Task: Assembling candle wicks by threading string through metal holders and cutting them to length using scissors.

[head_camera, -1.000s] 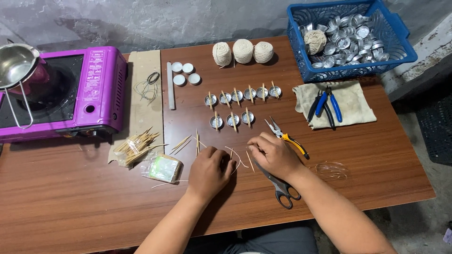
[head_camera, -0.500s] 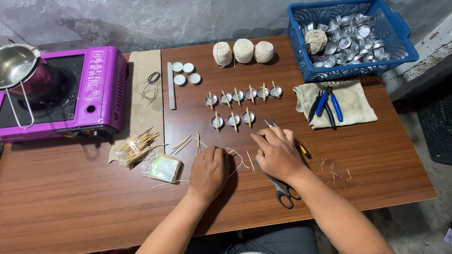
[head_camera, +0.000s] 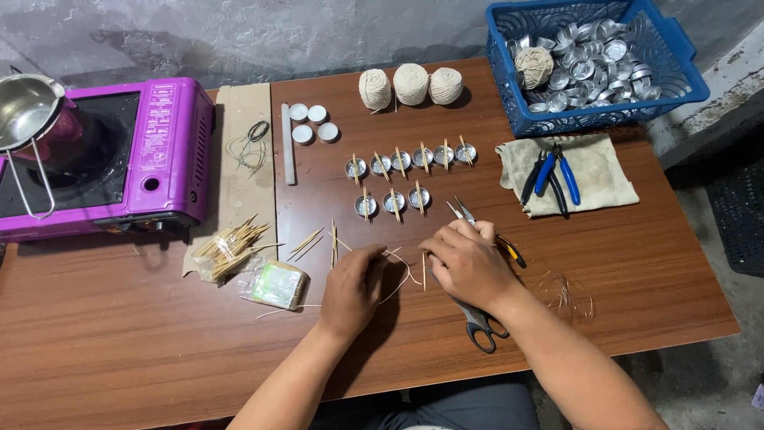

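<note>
My left hand (head_camera: 354, 287) rests knuckles-up on the wooden table (head_camera: 159, 350), fingertips pinched on a pale string (head_camera: 402, 279) that curls toward my right hand. My right hand (head_camera: 469, 263) lies just to the right, fingers closed around a thin wooden stick (head_camera: 423, 275) standing beside the string. Grey-handled scissors (head_camera: 480, 325) lie partly under my right wrist. Yellow-handled pliers (head_camera: 509, 248) poke out behind that hand. Beyond both hands stand two rows of small metal cups (head_camera: 410, 158), each with a stick laid across it.
At the left are a purple stove (head_camera: 159, 151) and a steel pot (head_camera: 24, 107). A stick bundle (head_camera: 231, 245) and a plastic packet (head_camera: 274, 284) lie left of my hands. At the back are string balls (head_camera: 410, 84) and a blue basket (head_camera: 684, 76) of cups. Blue pliers lie on a cloth (head_camera: 605, 187).
My right hand has slid left, away from the pliers, and closed in on the stick. My left hand has crept forward, so the two hands now nearly meet.
</note>
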